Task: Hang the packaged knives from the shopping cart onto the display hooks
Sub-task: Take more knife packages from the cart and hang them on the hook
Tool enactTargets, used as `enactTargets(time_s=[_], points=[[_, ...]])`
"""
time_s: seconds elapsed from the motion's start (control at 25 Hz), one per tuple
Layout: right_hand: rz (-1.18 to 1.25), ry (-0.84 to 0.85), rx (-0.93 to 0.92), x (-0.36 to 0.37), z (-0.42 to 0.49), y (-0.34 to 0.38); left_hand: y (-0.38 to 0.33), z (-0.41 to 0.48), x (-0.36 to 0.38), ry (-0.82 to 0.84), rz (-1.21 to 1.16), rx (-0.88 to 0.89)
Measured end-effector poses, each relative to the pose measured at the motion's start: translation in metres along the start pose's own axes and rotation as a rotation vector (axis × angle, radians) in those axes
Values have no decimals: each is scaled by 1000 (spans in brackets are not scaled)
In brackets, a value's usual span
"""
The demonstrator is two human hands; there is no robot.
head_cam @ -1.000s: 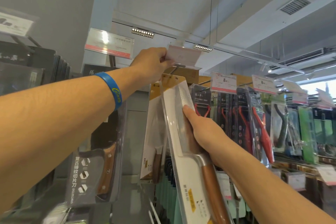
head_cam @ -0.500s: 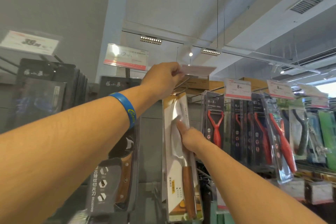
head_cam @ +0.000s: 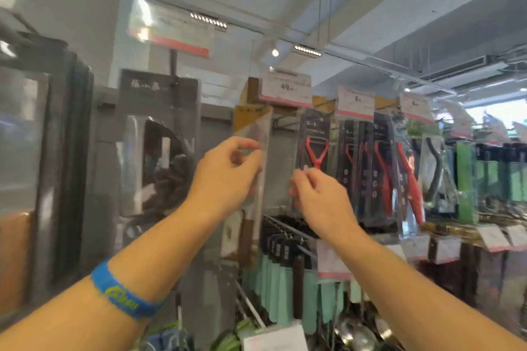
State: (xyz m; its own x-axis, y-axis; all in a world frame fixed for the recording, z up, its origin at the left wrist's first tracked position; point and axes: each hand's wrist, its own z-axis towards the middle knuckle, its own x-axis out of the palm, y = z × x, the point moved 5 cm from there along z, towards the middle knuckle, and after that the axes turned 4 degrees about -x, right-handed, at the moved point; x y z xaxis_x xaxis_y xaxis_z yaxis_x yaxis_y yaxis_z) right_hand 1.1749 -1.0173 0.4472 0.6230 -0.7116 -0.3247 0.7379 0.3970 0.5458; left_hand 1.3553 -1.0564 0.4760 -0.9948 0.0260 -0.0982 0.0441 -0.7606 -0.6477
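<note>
from the head camera i am looking up at a store display wall, and the picture is blurring a little. the packaged knife [head_cam: 252, 122] is hanging upright on the display, with its tan header card sitting just below and to the left of the white price tag [head_cam: 285, 88] that is showing 49. its clear front is running down behind my view of the left hand, and the brown handle is showing near the bottom of the pack.

the left hand [head_cam: 226, 177] is hovering in front of the pack's middle, with its fingers [head_cam: 247, 144] loosely curling and the thumb and forefinger standing a little apart. they are overlapping the pack's right edge, but i cannot tell whether they are touching or pinching it. a blue wristband [head_cam: 123, 291] is sitting on that forearm.

the right hand [head_cam: 320, 198] is hovering just right of the pack, apart from it, with its fingers curling loosely inward and nothing showing between them. it is sitting in front of the lower part of a pack with a red peeler [head_cam: 316, 153], which is hanging beside the knife.

further left, a dark cleaver pack [head_cam: 159, 122] is hanging near the knife. below the hands, teal-handled tools [head_cam: 273, 288] are hanging in a row.
</note>
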Motion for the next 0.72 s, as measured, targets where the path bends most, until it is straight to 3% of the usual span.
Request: enactTargets(time_s=[0.12, 0.28, 0.52, 0.72], points=[[302, 36, -47, -50, -85, -7, 23, -60, 21, 71, -261, -102], [250, 106, 153, -104, -224, -60, 52, -187, 78, 357, -417, -223], [33, -205, 915, -214, -509, -167, 122, -439, 217, 945, -234, -717], [-158, -475, 1358, -323, -736, -143, 108, -597, 320, 1342, -150, -831]])
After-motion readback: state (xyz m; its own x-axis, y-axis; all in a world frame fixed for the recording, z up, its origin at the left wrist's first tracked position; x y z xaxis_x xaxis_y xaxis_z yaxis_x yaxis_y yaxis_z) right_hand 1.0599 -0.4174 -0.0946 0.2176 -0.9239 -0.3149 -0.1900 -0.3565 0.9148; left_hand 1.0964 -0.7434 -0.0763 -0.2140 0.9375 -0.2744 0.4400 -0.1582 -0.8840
